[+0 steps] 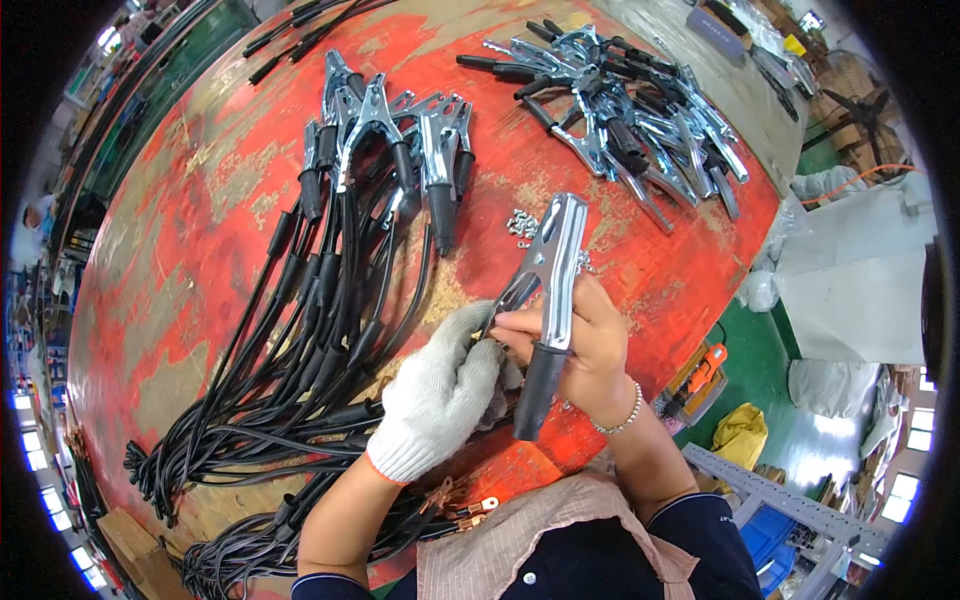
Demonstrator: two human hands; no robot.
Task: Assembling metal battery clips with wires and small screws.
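Observation:
A silver spring clamp (563, 262) with a black handle sleeve (541, 392) stands tilted between my hands, over the front of the table. My left hand (437, 392), in a white knitted glove, is closed around the clamp's other leg, whose end its fingers hide. My bare right hand (597, 345), a beaded bracelet at the wrist, reaches behind the sleeved handle. Its thumb and fingertips are pinched together at that leg, against the gloved fingers; what they pinch is hidden. Just beyond the clamp lies a small heap of nuts or screws (522, 225).
Clamps fitted to black cables (320, 290) cover the left of the red, worn table (240, 150). A pile of loose clamps (625, 115) lies at the far right. Copper lugs (480, 507) on cables sit near my apron. An orange tool (708, 368) is off the right edge.

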